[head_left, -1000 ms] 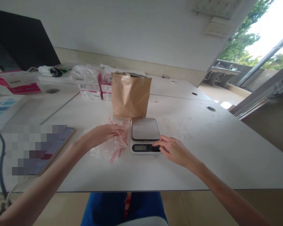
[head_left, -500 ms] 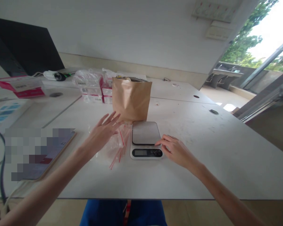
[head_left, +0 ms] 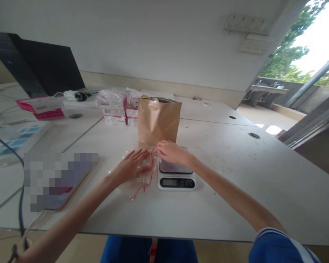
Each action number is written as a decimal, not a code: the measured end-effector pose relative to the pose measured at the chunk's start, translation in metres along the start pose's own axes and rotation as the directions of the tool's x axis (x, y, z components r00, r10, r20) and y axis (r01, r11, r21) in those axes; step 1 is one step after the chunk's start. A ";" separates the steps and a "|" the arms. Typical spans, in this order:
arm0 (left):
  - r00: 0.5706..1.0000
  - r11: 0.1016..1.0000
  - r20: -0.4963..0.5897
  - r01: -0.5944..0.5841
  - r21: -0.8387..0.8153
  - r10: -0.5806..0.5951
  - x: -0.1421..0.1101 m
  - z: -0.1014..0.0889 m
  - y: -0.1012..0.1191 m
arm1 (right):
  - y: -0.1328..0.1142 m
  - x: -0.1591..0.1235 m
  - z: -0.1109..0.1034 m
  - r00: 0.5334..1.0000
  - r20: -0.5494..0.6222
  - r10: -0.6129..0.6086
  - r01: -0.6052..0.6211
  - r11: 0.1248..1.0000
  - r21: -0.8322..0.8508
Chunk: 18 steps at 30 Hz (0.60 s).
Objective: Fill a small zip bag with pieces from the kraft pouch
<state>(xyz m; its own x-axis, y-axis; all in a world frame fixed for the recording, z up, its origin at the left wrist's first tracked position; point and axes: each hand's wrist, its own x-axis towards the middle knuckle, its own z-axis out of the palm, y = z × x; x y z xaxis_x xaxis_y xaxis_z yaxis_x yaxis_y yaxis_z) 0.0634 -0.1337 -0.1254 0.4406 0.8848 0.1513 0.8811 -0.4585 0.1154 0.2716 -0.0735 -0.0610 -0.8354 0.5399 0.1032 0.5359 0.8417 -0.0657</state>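
Several clear zip-lock bags with red seal strips lie in a loose pile on the table. My left hand rests on them, palm down with fingers stretched out. Over the plate of a white digital kitchen scale, my right hand reaches across to the pile's right edge, its fingers closed in a pinch on the top zip-lock bag beside the red strip. The fingertips are partly hidden. Right behind the scale stands a brown paper bag, upright with its top open.
On the left lies a tablet-like device, mostly blurred out, with a cable. Plastic-wrapped pink and white boxes stand behind it. A black computer case is at the back left. Round cable holes dot the table's right side.
My right hand has moved left from the scale's right side to the zip-lock bags and closed. My left hand has come down flat on the pile. The view has shifted slightly.
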 end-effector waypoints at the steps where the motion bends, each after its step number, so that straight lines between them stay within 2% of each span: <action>1: 0.999 1.000 -0.032 0.011 0.007 -0.011 -0.002 0.003 -0.002 | -0.001 0.001 0.001 1.000 0.020 0.007 -0.007 1.000 -0.008; 4: 0.988 0.996 -0.140 0.072 0.048 -0.064 -0.008 0.008 -0.003 | -0.001 -0.002 0.002 0.999 0.027 0.017 -0.017 1.000 0.011; 7: 0.965 0.977 -0.211 0.181 0.110 -0.155 -0.010 0.004 0.003 | 0.005 -0.007 0.004 0.999 0.052 0.011 -0.012 1.000 0.023; 10: 0.978 0.974 -0.147 0.167 0.152 -0.145 -0.008 -0.008 0.009 | 0.010 -0.010 0.001 0.994 0.111 -0.001 -0.004 0.999 0.051; 12: 0.993 0.986 -0.059 0.113 0.120 -0.107 -0.004 -0.019 0.009 | 0.010 -0.011 -0.006 0.996 0.086 -0.019 0.011 0.996 0.090; 13: 0.995 0.991 -0.015 0.102 0.082 -0.102 -0.002 -0.024 0.008 | 0.009 -0.011 -0.012 0.999 0.032 -0.026 0.022 0.994 0.108; 15: 0.990 0.992 0.058 0.127 -0.028 -0.125 0.002 -0.034 0.005 | 0.005 -0.007 -0.031 0.988 -0.150 -0.037 0.056 0.990 0.127; 16: 0.986 0.984 0.078 0.153 -0.094 -0.146 0.002 -0.039 0.003 | 0.003 -0.004 -0.043 0.965 -0.258 -0.040 0.073 0.990 0.122; 18: 0.982 0.948 0.030 0.188 -0.256 -0.187 0.003 -0.047 0.003 | 0.000 0.007 -0.068 0.894 -0.447 -0.041 0.087 0.993 0.084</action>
<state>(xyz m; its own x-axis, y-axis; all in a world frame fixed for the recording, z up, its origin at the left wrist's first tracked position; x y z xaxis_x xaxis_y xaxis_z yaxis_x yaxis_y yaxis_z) 0.0594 -0.1366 -0.0787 0.2734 0.9569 0.0978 0.8746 -0.2896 0.3888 0.2741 -0.0695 0.0074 -0.7135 0.4480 0.5387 0.4487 0.8827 -0.1397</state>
